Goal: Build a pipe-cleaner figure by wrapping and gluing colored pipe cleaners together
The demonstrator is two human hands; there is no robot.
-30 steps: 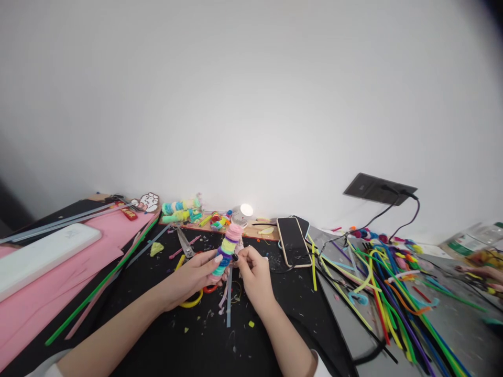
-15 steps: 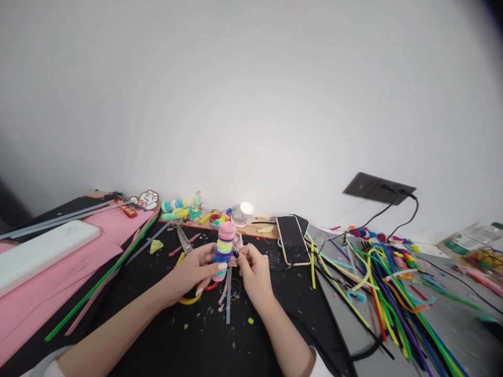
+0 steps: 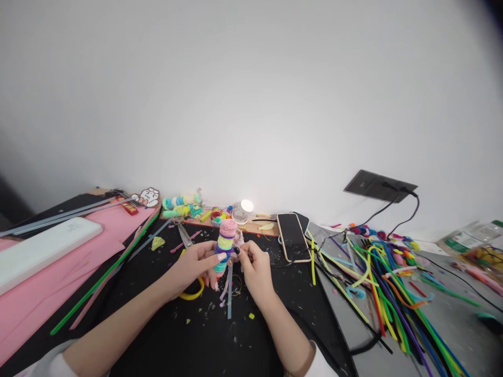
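Note:
My left hand (image 3: 200,262) is closed around a roll of coloured pipe cleaners (image 3: 226,242), wound in pink, yellow, purple and teal bands. It stands nearly upright, its lower end partly covered by my fingers. My right hand (image 3: 253,264) pinches at the roll's right side, by the purple band; what lies between thumb and finger is too small to make out. Beneath my left hand lie scissors (image 3: 192,296) with yellow handles, partly hidden. A translucent glue stick (image 3: 229,301) rests on the black mat (image 3: 204,340) below the roll, beside pinkish scraps.
A phone (image 3: 291,238) lies to the right, near loose pipe cleaners (image 3: 393,293) and black cables. At the back are a bright lamp (image 3: 243,210) and other wound pieces (image 3: 181,207). Leftward, a white box-like device (image 3: 51,251) sits on pink sheets (image 3: 106,238).
The roll has tilted slightly and risen a little, and my left fingers have shifted around its lower part. My right hand stays pinched close beside it.

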